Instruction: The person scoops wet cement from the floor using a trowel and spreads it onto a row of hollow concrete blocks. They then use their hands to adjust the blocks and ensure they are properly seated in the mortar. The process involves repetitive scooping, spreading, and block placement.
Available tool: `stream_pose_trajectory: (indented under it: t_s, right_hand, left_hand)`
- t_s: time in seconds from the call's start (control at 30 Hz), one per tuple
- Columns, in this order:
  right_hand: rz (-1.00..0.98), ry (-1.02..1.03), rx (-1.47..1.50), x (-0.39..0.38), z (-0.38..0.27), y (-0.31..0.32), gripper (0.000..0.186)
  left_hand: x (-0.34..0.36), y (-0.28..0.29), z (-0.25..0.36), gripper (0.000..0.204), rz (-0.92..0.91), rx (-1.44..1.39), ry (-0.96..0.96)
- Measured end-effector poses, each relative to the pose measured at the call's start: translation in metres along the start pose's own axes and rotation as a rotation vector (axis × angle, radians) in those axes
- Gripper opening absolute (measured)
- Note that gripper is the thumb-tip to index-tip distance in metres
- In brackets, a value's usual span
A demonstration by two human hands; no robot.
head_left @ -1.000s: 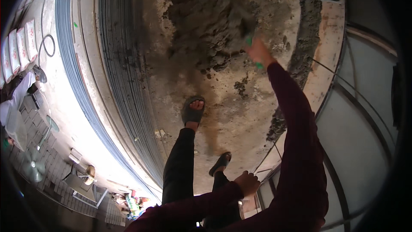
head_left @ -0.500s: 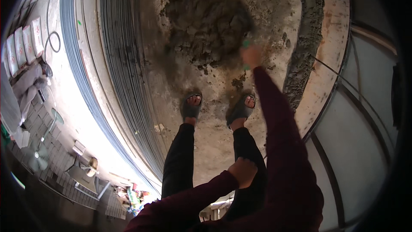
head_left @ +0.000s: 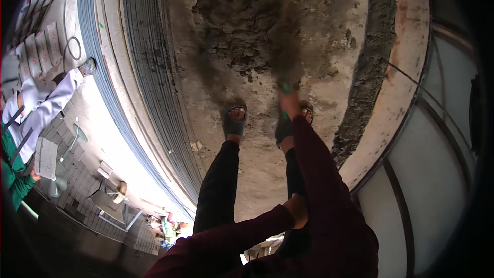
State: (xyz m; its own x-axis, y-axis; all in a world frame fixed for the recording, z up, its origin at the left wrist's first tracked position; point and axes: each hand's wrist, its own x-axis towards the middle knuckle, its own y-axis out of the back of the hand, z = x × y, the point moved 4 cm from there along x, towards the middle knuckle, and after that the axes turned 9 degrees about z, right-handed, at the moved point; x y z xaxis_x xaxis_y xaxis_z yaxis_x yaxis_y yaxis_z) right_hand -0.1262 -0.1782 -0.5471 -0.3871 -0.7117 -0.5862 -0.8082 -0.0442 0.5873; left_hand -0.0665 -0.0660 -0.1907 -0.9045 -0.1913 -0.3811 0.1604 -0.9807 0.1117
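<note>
My right hand [head_left: 292,104] grips a green-handled trowel [head_left: 286,88], which is smeared by motion in front of my right foot; its blade cannot be made out clearly. Just beyond it, a heap of wet grey mortar [head_left: 242,15] spreads over the concrete floor [head_left: 329,67]. My left hand [head_left: 297,210] is closed in a loose fist and rests against my right leg near the knee, with nothing seen in it. Both my feet, in dark open-toed sandals [head_left: 234,123], stand on the near side of the heap.
A strip of mortar [head_left: 373,46] runs along the right side beside a pale ledge [head_left: 411,31] and a thin rod [head_left: 406,80]. Ribbed metal shutter tracks [head_left: 149,36] lie to the left. Beyond them, a person [head_left: 41,108] carries a grey block [head_left: 46,158] near stacked bags [head_left: 38,49].
My right hand has come nearer to my right foot with the trowel, away from the heap's right edge. A person with a block has walked into view at the far left.
</note>
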Motion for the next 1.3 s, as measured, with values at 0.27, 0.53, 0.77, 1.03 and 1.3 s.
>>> stream_pose_trajectory:
  t_s: [0.27,0.53,0.77,1.03,1.3]
  right_hand:
    - [-0.262,-0.324,0.683,0.066,-0.106,0.014,0.028]
    - [0.140,-0.011,0.235,0.017,-0.094,0.052,0.030]
    - [0.494,0.117,0.118,-0.006,-0.102,0.000,0.037]
    - [0.171,0.025,0.211,0.026,-0.072,0.030,0.049]
    - [0.226,-0.013,-0.001,-0.069,0.063,0.065,0.046]
  left_hand:
    - [-0.017,-0.066,-0.029,0.016,-0.025,0.046,0.038]
    - [-0.027,-0.044,-0.011,0.015,-0.351,0.099,0.074]
    - [-0.042,-0.081,-0.031,0.038,0.019,-0.489,0.172]
    - [-0.038,-0.104,-0.039,0.044,0.073,-0.860,0.265]
    - [-0.024,-0.038,-0.010,0.020,-0.428,0.111,0.097]
